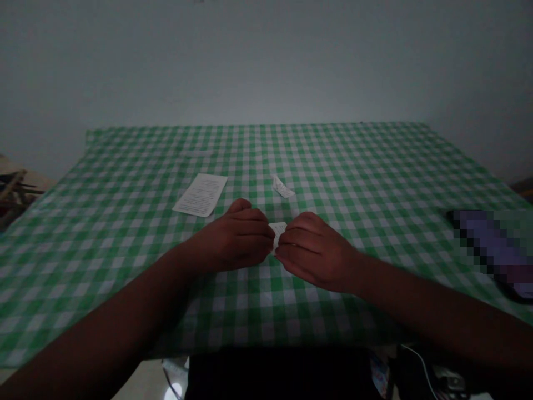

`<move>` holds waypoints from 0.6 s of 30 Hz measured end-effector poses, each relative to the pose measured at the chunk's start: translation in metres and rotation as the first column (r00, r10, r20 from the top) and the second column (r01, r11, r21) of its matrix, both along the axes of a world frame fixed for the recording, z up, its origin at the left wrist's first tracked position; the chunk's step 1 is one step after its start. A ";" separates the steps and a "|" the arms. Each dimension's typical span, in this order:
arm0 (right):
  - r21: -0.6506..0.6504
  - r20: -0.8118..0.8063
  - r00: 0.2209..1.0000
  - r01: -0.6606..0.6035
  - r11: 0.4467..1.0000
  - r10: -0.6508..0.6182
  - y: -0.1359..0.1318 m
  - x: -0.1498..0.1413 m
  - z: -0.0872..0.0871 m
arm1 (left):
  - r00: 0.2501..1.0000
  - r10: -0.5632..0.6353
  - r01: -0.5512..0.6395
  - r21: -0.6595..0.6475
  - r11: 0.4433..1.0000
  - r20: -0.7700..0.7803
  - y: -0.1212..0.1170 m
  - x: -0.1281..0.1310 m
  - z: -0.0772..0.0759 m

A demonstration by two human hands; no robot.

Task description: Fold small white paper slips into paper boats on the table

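One table (353,166) covered in green-and-white checks spans the frame. Near centre, the left hand (247,236) and right hand (317,250) are narrowed, pinching. A white printed rectangular sheet (200,194) lies left of centre, perhaps kept clear of them; a creased white paper scrap (283,188) lies above. The small white printed paper (277,228) between their fingertips seems gripped from both sides for steadiness.

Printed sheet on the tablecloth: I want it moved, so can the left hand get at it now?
Probably yes: the printed sheet lies uncovered just beyond the left hand, though that hand seems occupied, pinching the small paper piece.
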State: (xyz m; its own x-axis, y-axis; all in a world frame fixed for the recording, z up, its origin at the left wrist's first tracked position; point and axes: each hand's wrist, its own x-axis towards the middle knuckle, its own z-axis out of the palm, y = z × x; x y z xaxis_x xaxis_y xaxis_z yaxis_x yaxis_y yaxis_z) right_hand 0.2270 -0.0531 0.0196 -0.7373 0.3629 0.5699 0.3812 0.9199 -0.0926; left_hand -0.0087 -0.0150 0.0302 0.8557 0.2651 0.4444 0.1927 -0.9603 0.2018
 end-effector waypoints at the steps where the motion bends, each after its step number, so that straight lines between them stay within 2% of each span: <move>1: -0.008 0.015 1.000 -0.005 1.000 0.005 0.001 0.000 -0.001 | 1.000 -0.002 0.002 -0.002 1.000 -0.017 0.001 0.001 0.000; 7: -0.147 0.198 0.978 -0.034 0.989 0.063 0.007 -0.001 -0.016 | 0.967 0.002 -0.026 -0.091 0.996 -0.256 0.008 0.003 0.002; 12: -0.226 0.277 0.956 -0.030 0.974 0.094 0.009 -0.001 -0.020 | 0.953 0.079 -0.136 -0.181 0.974 -0.292 0.020 -0.011 -0.004; 18: -0.232 0.294 0.949 -0.040 0.972 0.109 0.009 0.000 -0.017 | 0.964 0.025 -0.085 -0.216 0.973 -0.265 0.024 -0.013 -0.004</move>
State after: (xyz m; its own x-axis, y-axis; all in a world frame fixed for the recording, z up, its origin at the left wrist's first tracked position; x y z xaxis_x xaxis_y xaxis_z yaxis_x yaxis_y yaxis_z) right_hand 0.2270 -0.0441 0.0021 -0.8919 0.3910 0.2273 0.3540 0.9163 -0.1870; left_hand -0.0219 0.0088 0.0259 0.9144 0.3823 0.1331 0.3185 -0.8824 0.3462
